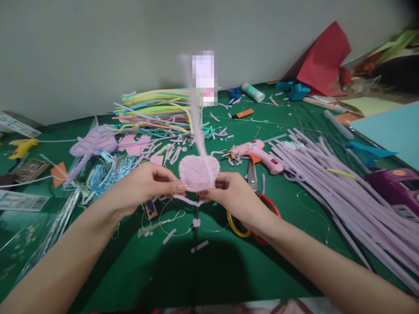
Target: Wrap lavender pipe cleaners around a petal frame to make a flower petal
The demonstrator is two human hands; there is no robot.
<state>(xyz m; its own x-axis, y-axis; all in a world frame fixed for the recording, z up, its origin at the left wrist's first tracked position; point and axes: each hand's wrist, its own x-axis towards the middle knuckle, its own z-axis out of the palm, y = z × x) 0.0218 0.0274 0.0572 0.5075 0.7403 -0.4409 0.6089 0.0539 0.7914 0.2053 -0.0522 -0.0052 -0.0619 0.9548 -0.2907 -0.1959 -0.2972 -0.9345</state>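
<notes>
Since the pink pipe-cleaner patch point(190, 172) looks soft, your left hand point(152, 181) and right hand point(235, 192) pinch its near corners, probably to hold it flat.

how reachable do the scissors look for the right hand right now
Probably yes: the scissors lie close by, partly hidden behind the right hand in this view, though it would likely need to let go of the pink fuzzy piece first.
</notes>
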